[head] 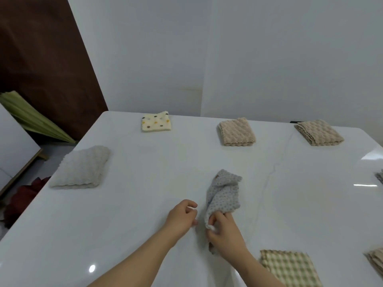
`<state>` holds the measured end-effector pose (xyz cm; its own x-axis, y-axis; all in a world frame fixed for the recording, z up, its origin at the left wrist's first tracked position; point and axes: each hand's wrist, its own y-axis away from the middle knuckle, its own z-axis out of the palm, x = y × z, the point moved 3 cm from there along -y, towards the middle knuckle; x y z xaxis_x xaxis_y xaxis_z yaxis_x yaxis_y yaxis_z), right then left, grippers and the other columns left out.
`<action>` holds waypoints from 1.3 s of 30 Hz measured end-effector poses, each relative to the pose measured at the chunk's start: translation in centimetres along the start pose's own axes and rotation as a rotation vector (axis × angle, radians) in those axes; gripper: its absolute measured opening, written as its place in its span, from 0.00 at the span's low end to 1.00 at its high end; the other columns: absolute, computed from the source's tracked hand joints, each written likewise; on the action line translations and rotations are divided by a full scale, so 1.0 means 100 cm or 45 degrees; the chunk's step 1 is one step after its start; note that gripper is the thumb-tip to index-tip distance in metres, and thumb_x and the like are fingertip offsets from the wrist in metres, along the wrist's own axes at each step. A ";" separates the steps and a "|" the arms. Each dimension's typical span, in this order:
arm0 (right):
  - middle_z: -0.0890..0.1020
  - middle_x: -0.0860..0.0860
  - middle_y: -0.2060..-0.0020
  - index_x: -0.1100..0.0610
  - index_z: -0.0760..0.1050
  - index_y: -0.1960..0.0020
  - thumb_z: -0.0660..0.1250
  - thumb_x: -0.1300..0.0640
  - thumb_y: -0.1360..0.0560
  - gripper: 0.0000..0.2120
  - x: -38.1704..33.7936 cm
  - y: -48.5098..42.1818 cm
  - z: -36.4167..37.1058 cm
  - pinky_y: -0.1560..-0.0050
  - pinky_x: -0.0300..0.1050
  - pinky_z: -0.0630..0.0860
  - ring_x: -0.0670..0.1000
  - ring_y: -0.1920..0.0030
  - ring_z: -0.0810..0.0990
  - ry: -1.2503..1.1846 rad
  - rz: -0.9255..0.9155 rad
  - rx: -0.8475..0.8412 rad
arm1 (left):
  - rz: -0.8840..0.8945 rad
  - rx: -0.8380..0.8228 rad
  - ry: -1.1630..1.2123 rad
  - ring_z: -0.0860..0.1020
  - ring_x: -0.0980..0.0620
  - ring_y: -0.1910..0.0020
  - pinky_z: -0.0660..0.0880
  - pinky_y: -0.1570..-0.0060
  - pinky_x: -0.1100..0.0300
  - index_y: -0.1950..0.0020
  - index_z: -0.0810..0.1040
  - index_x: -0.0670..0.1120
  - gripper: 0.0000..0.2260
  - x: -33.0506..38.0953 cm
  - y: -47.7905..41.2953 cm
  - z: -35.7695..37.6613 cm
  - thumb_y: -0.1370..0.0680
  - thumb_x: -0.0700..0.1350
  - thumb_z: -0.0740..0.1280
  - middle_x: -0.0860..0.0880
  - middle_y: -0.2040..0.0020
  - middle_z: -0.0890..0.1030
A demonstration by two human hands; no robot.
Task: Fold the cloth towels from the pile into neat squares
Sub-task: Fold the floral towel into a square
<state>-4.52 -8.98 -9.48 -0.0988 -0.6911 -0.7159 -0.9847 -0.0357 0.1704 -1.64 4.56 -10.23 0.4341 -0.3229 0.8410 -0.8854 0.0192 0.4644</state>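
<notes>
Both forearms are reaching up from the bottom edge of the frame and converging just below the centre of the white worktop [145,183]. The right hand [227,230] is turning knuckles-up, its fingers curling round the near end of the grey dotted towel [224,195] and bunching the cloth against the thumb. The towel is lying crumpled and unfolded, trailing from that grip up toward the middle of the frame, its far end resting on the worktop. The left hand [182,217] is sitting just left of the towel, apart from it, with its fingers curling in toward the palm and holding nothing; whether it is touching the worktop cannot be told.

Folded pieces are lying well apart around the edges. A cream spotted towel [156,122] and two beige ones, the middle beige towel [236,132] and the right beige towel [318,132], are lining the far side. A pale fluffy towel [81,167] is lying at centre left, and a green checked towel [290,268] is lying at lower right, just beside the right forearm.
</notes>
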 end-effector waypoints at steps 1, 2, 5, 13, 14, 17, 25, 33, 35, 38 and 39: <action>0.67 0.44 0.59 0.46 0.63 0.65 0.63 0.60 0.28 0.14 -0.006 0.001 0.010 0.64 0.34 0.69 0.42 0.61 0.70 -0.003 0.001 -0.035 | -0.006 -0.016 0.032 0.79 0.54 0.60 0.77 0.44 0.55 0.52 0.73 0.52 0.06 -0.002 0.001 -0.007 0.22 0.41 0.60 0.52 0.57 0.77; 0.67 0.44 0.60 0.46 0.63 0.66 0.63 0.60 0.29 0.13 -0.012 0.001 0.020 0.63 0.33 0.69 0.42 0.60 0.69 -0.005 -0.012 -0.072 | -0.010 -0.035 0.063 0.79 0.53 0.59 0.76 0.44 0.54 0.53 0.74 0.53 0.06 -0.004 0.003 -0.013 0.22 0.42 0.61 0.52 0.57 0.78; 0.69 0.44 0.61 0.45 0.63 0.66 0.64 0.54 0.30 0.12 -0.032 0.003 0.048 0.59 0.29 0.67 0.39 0.58 0.68 0.000 -0.120 -0.172 | 0.004 -0.060 0.106 0.78 0.52 0.56 0.75 0.49 0.57 0.54 0.75 0.53 0.03 -0.011 0.005 -0.036 0.22 0.45 0.63 0.51 0.55 0.79; 0.72 0.36 0.65 0.39 0.68 0.71 0.62 0.44 0.36 0.06 -0.071 0.005 0.101 0.52 0.27 0.64 0.36 0.54 0.68 -0.040 -0.213 -0.284 | 0.013 0.038 -0.049 0.77 0.49 0.59 0.75 0.52 0.56 0.61 0.74 0.51 0.06 -0.044 0.004 -0.100 0.24 0.43 0.66 0.50 0.63 0.77; 0.74 0.36 0.66 0.39 0.68 0.71 0.65 0.48 0.33 0.10 -0.072 0.005 0.106 0.52 0.26 0.64 0.35 0.54 0.68 -0.032 -0.210 -0.284 | 0.009 0.026 -0.060 0.75 0.51 0.62 0.74 0.54 0.56 0.62 0.74 0.50 0.07 -0.048 0.004 -0.105 0.24 0.42 0.66 0.51 0.64 0.76; 0.76 0.30 0.67 0.42 0.70 0.72 0.68 0.55 0.28 0.16 -0.077 0.004 0.112 0.56 0.29 0.65 0.35 0.58 0.70 -0.134 -0.130 -0.216 | -0.024 -0.046 0.022 0.74 0.49 0.63 0.76 0.56 0.53 0.63 0.73 0.48 0.08 -0.060 0.000 -0.116 0.23 0.41 0.65 0.49 0.65 0.75; 0.82 0.51 0.53 0.48 0.68 0.43 0.62 0.57 0.23 0.10 -0.074 -0.004 0.109 0.48 0.42 0.73 0.49 0.49 0.80 -0.645 0.335 -0.008 | -0.147 -0.005 0.179 0.72 0.52 0.67 0.75 0.63 0.60 0.56 0.70 0.44 0.07 -0.067 0.000 -0.129 0.20 0.43 0.58 0.48 0.63 0.74; 0.72 0.48 0.69 0.56 0.65 0.65 0.60 0.65 0.27 0.10 -0.077 -0.011 0.107 0.68 0.36 0.63 0.45 0.69 0.68 -0.308 0.245 -0.137 | 0.112 -0.180 -0.474 0.73 0.51 0.61 0.74 0.59 0.52 0.56 0.70 0.53 0.05 -0.058 -0.008 -0.115 0.22 0.52 0.60 0.51 0.59 0.73; 0.75 0.51 0.66 0.58 0.67 0.63 0.60 0.65 0.27 0.07 -0.074 -0.011 0.106 0.66 0.37 0.65 0.46 0.66 0.70 -0.290 0.246 -0.136 | 0.089 -0.154 -0.503 0.73 0.51 0.60 0.76 0.53 0.49 0.59 0.70 0.52 0.07 -0.058 -0.010 -0.115 0.21 0.49 0.59 0.51 0.60 0.72; 0.73 0.48 0.69 0.57 0.65 0.65 0.61 0.66 0.26 0.10 -0.074 -0.009 0.102 0.71 0.29 0.64 0.44 0.68 0.68 -0.353 0.244 -0.149 | 0.009 -0.173 -0.404 0.75 0.52 0.56 0.75 0.56 0.53 0.55 0.69 0.52 0.10 -0.055 -0.007 -0.113 0.23 0.57 0.60 0.51 0.55 0.74; 0.70 0.47 0.70 0.56 0.63 0.66 0.60 0.67 0.26 0.13 -0.073 -0.008 0.101 0.72 0.29 0.64 0.44 0.69 0.66 -0.351 0.254 -0.158 | 0.001 -0.191 -0.437 0.75 0.52 0.54 0.73 0.57 0.57 0.53 0.68 0.52 0.12 -0.054 -0.007 -0.112 0.24 0.59 0.60 0.50 0.52 0.74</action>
<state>-4.44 3.39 -11.24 -0.3387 -0.4730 -0.8134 -0.9190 -0.0192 0.3938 -1.47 16.90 -12.00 0.3300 -0.6209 0.7111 -0.8405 0.1496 0.5207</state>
